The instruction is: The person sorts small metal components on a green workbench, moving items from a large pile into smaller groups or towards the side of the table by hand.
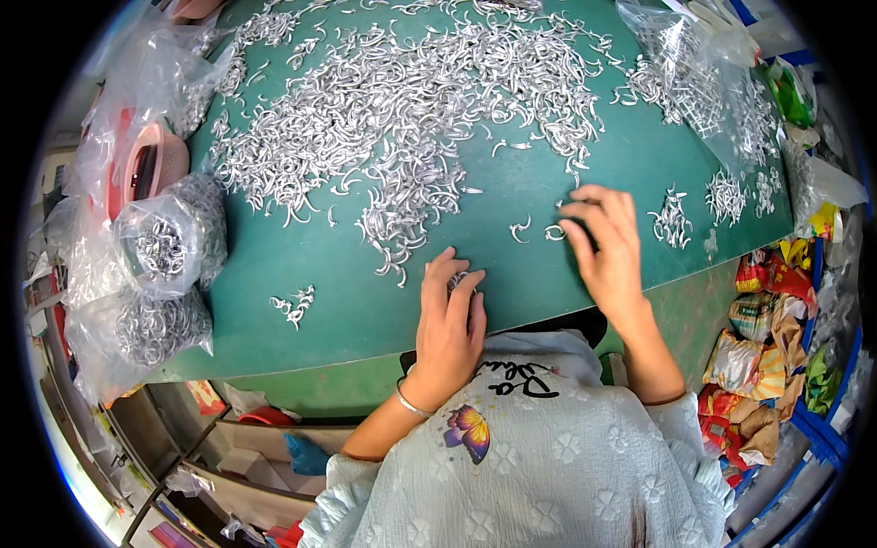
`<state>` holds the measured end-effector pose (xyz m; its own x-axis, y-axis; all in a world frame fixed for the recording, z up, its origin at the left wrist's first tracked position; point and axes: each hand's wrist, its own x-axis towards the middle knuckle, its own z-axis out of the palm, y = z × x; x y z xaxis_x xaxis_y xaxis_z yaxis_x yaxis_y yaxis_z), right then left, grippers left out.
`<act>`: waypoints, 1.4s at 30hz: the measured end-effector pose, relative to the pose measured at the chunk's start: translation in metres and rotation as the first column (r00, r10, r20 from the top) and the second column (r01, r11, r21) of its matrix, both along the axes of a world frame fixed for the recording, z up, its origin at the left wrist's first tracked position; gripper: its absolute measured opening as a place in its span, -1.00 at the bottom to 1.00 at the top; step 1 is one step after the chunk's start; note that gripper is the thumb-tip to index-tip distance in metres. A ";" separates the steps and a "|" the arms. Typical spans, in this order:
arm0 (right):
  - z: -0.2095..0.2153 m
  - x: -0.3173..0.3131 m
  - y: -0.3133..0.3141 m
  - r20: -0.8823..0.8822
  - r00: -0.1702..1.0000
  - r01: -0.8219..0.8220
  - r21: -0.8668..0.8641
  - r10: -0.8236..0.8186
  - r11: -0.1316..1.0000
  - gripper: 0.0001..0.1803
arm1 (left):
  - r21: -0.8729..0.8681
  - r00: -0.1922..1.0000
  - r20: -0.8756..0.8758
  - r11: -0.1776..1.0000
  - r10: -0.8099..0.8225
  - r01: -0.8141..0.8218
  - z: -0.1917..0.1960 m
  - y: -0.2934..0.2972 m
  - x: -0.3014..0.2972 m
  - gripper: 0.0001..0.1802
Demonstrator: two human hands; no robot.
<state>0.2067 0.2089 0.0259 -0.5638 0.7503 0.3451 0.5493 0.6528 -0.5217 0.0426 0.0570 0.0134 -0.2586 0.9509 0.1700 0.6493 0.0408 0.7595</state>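
My left hand [446,320] rests near the front edge of the green table [301,352], its fingers curled over a few small silvery curved metal pieces [460,280] that show between them. Farther right, my right hand [607,247] hovers low over the tabletop, slightly blurred, thumb and bent fingers apart with nothing visible between them. Just left of its fingertips lie a loose curved piece [554,233] and another hook-shaped piece [520,228]. Beyond both hands spreads a large heap of the same silvery curved pieces [365,110].
Small clusters of pieces lie at the left [294,305] and right [671,217]. Clear plastic bags of metal parts [163,329] line the left edge beside a pink basket [169,160]. Another clear bag [699,82] lies far right. Colourful packages [754,356] sit right of the table.
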 end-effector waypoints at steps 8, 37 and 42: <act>-0.005 0.000 -0.021 0.075 0.995 -0.066 -0.064 0.070 0.996 -0.64 | 0.014 1.000 -0.016 1.000 -0.022 0.022 0.001 0.001 0.001 -0.53; 0.010 0.053 0.010 -0.065 0.920 0.384 -0.050 -0.387 0.922 -0.78 | 0.030 1.000 0.027 1.000 -0.002 0.001 -0.001 -0.001 0.003 -0.45; 0.007 0.091 0.025 0.212 0.868 0.392 0.261 -0.449 0.882 -0.79 | 0.005 0.999 0.038 1.000 -0.006 0.006 0.000 0.001 0.005 -0.45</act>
